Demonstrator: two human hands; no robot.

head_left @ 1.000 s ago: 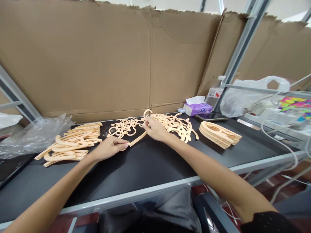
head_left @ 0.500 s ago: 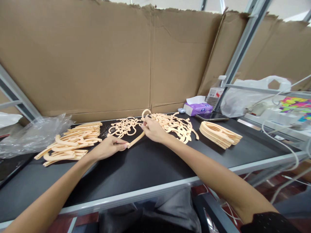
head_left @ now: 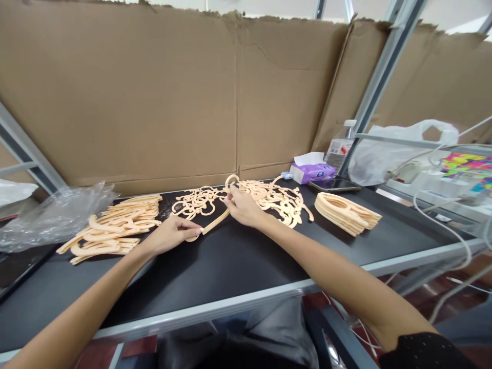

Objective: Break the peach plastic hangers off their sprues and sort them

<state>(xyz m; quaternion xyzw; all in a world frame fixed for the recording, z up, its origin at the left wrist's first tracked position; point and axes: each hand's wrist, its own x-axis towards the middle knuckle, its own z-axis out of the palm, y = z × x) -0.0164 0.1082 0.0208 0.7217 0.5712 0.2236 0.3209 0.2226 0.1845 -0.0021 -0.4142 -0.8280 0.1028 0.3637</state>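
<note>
Between my hands is a beige plastic clothes hanger [head_left: 216,222], held a little above the black table. My left hand [head_left: 173,236] pinches its lower left end between thumb and fingers. Closed around its upper part, just below the curved hook, is my right hand [head_left: 244,206]; the fingers cover the middle joint. A heap of long beige hanger arms [head_left: 115,225] lies left of my left hand. Behind my hands are two loose piles of small curved pieces, a left pile [head_left: 198,200] and a right pile [head_left: 286,205].
Folded hangers [head_left: 346,211] are stacked on the right of the table [head_left: 238,271]. Behind them are a purple tissue pack [head_left: 313,172], a phone [head_left: 335,184] and a bottle [head_left: 340,148]. Clear plastic wrap [head_left: 57,212] lies far left. Cardboard [head_left: 154,102] walls the back; white cables hang right.
The view has shifted very slightly. Both hands keep their hold on the hanger in almost the same place.
</note>
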